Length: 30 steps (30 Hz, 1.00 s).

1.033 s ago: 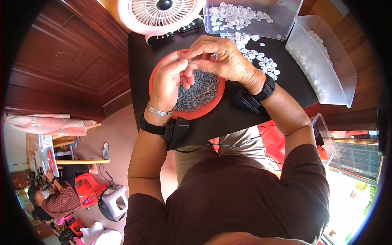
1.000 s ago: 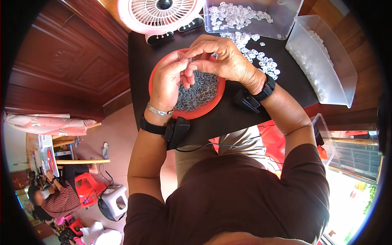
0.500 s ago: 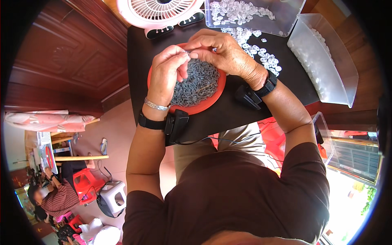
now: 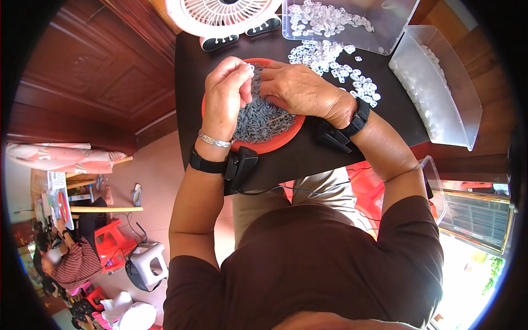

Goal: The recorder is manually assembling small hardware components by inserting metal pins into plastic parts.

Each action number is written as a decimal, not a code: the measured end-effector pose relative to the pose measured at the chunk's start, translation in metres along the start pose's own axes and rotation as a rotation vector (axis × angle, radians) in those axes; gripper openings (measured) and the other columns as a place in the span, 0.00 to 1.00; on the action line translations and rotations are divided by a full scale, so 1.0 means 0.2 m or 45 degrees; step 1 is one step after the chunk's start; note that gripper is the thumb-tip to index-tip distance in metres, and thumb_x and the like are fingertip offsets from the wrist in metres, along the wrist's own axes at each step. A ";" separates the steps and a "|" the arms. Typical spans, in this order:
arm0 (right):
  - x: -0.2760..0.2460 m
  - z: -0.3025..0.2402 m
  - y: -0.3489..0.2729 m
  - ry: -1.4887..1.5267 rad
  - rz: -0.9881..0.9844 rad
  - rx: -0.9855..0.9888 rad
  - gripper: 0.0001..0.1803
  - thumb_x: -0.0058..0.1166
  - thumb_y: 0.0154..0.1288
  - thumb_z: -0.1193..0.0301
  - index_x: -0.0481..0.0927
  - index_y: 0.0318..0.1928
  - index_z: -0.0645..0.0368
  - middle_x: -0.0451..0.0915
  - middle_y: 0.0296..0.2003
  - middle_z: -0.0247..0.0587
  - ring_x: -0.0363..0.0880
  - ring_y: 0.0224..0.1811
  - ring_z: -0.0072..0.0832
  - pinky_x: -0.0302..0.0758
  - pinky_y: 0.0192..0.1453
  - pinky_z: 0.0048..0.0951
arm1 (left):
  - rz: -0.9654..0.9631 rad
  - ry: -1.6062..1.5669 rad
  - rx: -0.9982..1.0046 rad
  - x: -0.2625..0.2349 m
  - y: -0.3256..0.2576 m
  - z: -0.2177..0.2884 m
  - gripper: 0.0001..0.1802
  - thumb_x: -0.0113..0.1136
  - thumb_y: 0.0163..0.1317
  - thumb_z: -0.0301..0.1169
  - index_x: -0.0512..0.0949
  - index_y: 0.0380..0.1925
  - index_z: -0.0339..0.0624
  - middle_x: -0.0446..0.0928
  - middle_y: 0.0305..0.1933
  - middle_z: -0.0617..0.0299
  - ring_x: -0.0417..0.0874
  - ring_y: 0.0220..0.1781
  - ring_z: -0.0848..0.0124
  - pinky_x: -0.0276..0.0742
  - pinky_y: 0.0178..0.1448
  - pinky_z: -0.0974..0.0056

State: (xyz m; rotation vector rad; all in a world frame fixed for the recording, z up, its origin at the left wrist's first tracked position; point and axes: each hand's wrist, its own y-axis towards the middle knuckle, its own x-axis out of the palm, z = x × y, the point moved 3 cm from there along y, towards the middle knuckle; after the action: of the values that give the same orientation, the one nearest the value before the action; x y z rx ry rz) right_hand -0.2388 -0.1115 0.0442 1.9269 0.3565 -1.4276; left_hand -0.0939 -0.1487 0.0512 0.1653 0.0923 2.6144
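Left hand (image 4: 224,102) fingers pinched on a small clear piece (image 4: 250,67), right hand (image 4: 300,88) fingers curled together on grey bits (image 4: 258,113), red tray (image 4: 275,144), black counter (image 4: 308,157)

A single head-worn fisheye view looks steeply down from just above the person's chest, close over the counter (image 4: 308,159). The counter's far edge lies toward the top, and straight lines bend near the rim.

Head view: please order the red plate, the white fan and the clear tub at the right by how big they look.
1. Clear tub, largest.
2. Red plate, partly hidden under both hands.
3. White fan, cut by the picture's top edge, so its rank is unsure.
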 end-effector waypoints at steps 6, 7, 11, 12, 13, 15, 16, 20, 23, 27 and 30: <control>-0.02 -0.03 0.00 -0.163 -0.041 -0.056 0.04 0.56 0.51 0.69 0.80 0.27 0.55 0.76 0.32 0.34 0.75 0.42 0.33 0.76 0.42 0.32 | 0.043 0.023 -0.015 0.00 0.00 0.00 0.10 0.49 0.65 0.33 0.72 0.26 0.41 0.69 0.20 0.69 0.69 0.20 0.81 0.60 0.23 0.76; -0.02 -0.04 0.00 -0.163 -0.043 -0.052 0.04 0.56 0.51 0.69 0.80 0.27 0.55 0.76 0.32 0.34 0.75 0.42 0.33 0.76 0.42 0.32 | 0.034 0.013 -0.005 0.00 0.00 0.00 0.10 0.49 0.65 0.33 0.72 0.26 0.41 0.69 0.21 0.69 0.69 0.20 0.81 0.60 0.23 0.76; -0.01 -0.04 0.02 -0.175 -0.074 -0.052 0.05 0.55 0.52 0.69 0.80 0.26 0.55 0.76 0.31 0.35 0.75 0.40 0.33 0.76 0.41 0.32 | 0.040 0.014 0.005 0.00 0.00 0.01 0.10 0.49 0.65 0.33 0.73 0.27 0.40 0.69 0.21 0.69 0.69 0.20 0.80 0.60 0.24 0.76; -0.01 -0.04 0.02 -0.170 -0.070 -0.059 0.05 0.55 0.52 0.69 0.79 0.27 0.56 0.76 0.31 0.35 0.75 0.40 0.33 0.76 0.41 0.32 | 0.038 0.014 0.005 0.00 0.00 0.01 0.10 0.49 0.65 0.33 0.73 0.27 0.40 0.69 0.21 0.69 0.69 0.20 0.80 0.60 0.24 0.76; 0.00 -0.03 0.02 -0.171 -0.069 -0.058 0.05 0.55 0.52 0.69 0.79 0.27 0.56 0.76 0.31 0.35 0.75 0.40 0.33 0.76 0.41 0.32 | 0.049 0.024 -0.003 -0.01 0.00 0.01 0.10 0.49 0.65 0.33 0.73 0.27 0.40 0.69 0.21 0.69 0.69 0.20 0.80 0.60 0.24 0.76; 0.00 -0.02 0.02 -0.004 0.080 -0.077 0.05 0.57 0.52 0.73 0.75 0.26 0.60 0.75 0.31 0.36 0.76 0.39 0.35 0.76 0.39 0.32 | 0.058 0.034 -0.012 -0.01 0.00 0.01 0.10 0.49 0.65 0.33 0.73 0.27 0.40 0.69 0.21 0.69 0.69 0.20 0.80 0.60 0.24 0.76; -0.01 -0.02 0.01 -0.005 0.081 -0.076 0.05 0.57 0.52 0.73 0.75 0.26 0.60 0.75 0.31 0.36 0.76 0.39 0.35 0.76 0.39 0.32 | 0.055 0.031 -0.009 -0.01 0.00 0.00 0.10 0.49 0.65 0.33 0.73 0.27 0.40 0.69 0.21 0.69 0.69 0.20 0.80 0.60 0.24 0.76; -0.02 0.07 0.00 0.635 0.209 0.234 0.05 0.57 0.59 0.75 0.78 0.35 0.63 0.80 0.30 0.38 0.80 0.32 0.31 0.75 0.40 0.25 | 0.034 0.036 -0.006 0.00 0.00 0.01 0.10 0.49 0.65 0.33 0.72 0.27 0.40 0.68 0.20 0.69 0.68 0.19 0.81 0.59 0.23 0.76; 0.02 0.12 0.00 1.052 0.112 0.480 0.07 0.55 0.62 0.70 0.78 0.34 0.62 0.80 0.23 0.38 0.79 0.28 0.23 0.75 0.34 0.28 | 0.042 0.030 -0.024 0.00 0.00 0.00 0.11 0.48 0.65 0.33 0.72 0.27 0.40 0.67 0.20 0.69 0.68 0.19 0.81 0.59 0.23 0.76; -0.02 0.09 0.01 0.924 0.012 0.535 0.10 0.54 0.64 0.67 0.77 0.33 0.62 0.79 0.23 0.36 0.77 0.26 0.22 0.73 0.32 0.28 | 0.039 0.032 -0.016 0.00 0.00 0.01 0.11 0.48 0.65 0.33 0.72 0.27 0.40 0.67 0.20 0.69 0.68 0.19 0.81 0.59 0.23 0.76; -0.01 0.11 0.00 0.923 0.093 0.525 0.13 0.52 0.65 0.64 0.75 0.32 0.62 0.76 0.21 0.34 0.74 0.24 0.21 0.71 0.30 0.27 | 0.015 0.047 -0.016 0.01 0.00 0.01 0.11 0.48 0.65 0.33 0.72 0.27 0.40 0.68 0.20 0.69 0.68 0.19 0.81 0.60 0.23 0.76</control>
State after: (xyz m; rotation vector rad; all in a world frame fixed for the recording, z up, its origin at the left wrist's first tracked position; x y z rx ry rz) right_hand -0.2563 -0.1256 0.0431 2.7384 0.3243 -0.7410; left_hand -0.0951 -0.1474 0.0533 0.1137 0.0880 2.6297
